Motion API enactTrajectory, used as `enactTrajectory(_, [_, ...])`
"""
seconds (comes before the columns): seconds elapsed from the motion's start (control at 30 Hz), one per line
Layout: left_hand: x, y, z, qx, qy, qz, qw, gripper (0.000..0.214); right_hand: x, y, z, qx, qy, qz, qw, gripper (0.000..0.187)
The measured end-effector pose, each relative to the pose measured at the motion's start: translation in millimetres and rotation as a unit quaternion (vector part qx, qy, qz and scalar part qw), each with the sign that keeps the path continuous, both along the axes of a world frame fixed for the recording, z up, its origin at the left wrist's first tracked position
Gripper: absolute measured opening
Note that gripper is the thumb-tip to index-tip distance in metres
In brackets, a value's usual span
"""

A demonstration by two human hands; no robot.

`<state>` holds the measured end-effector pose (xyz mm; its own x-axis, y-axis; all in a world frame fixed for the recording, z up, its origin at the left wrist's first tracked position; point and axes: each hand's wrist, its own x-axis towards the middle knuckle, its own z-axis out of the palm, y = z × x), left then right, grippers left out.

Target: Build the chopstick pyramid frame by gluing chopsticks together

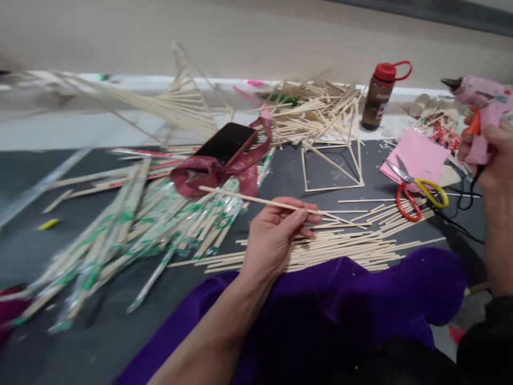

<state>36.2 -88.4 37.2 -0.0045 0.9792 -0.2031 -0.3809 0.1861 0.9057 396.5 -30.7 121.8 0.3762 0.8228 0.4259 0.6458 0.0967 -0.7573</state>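
Against a pale wall (240,32), the dark bench (60,353) is strewn with thin wooden sticks (340,251). Above these loose sticks, the left hand (274,230) pinches one stick (240,197) between thumb and fingers, its far end reaching left toward a red strap (188,179) beside a phone (226,141). Off to the right, the right hand (497,155) has its fingers closed around the grip of a pink glue gun (487,96), nozzle facing left. Scissors (409,178) lie partly on pink paper (420,152); a stick frame (334,187) sits left of them, and a bottle (377,101) stands behind.
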Motion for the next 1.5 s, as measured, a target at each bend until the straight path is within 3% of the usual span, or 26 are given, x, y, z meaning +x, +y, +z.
enactTrajectory(0.03, [0.1,0.6,-0.2,0.0,-0.017,0.004,1.0,0.037,-16.9,-7.7,0.1,0.019,0.127,0.053,0.99,0.009])
enactTrajectory(0.1, [-0.5,2.2,-1.3,0.0,-0.038,0.011,0.999,0.036,-52.0,-21.9,-1.9,-0.016,0.238,0.158,0.958,0.018])
enactTrajectory(0.2, [-2.1,4.0,-2.6,0.0,-0.04,0.016,0.999,0.034,-104.0,-35.3,-9.3,-0.131,0.327,0.261,0.899,0.028])
enactTrajectory(0.3, [-3.1,4.4,-3.0,0.004,-0.039,0.017,0.999,0.036,-144.8,-36.3,-19.7,-0.219,0.375,0.3,0.849,0.032])
enactTrajectory(0.4, [-3.2,4.1,-3.5,0.014,-0.038,0.014,0.999,0.037,-164.8,-30.0,-27.6,-0.247,0.407,0.356,0.804,0.035])
enactTrajectory(0.57, [-1.8,1.3,-4.1,0.021,-0.035,-0.006,0.999,0.037,-168.1,-22.3,-33.4,-0.24,0.434,0.433,0.753,0.038])
enactTrajectory(1.17, [0.1,0.4,-8.6,0.019,-0.039,-0.008,0.999,0.037,-155.9,-17.7,-65.4,-0.29,0.407,0.499,0.708,0.045])
enactTrajectory(1.37, [-6.6,8.0,-8.0,0.034,-0.053,0.053,0.997,0.037,-154.2,-19.3,-68.0,-0.234,0.391,0.45,0.768,0.032])
enactTrajectory(1.5, [-17.9,16.2,-6.7,0.029,-0.086,0.108,0.99,0.035,-156.0,-20.9,-70.2,-0.228,0.38,0.451,0.775,0.027])
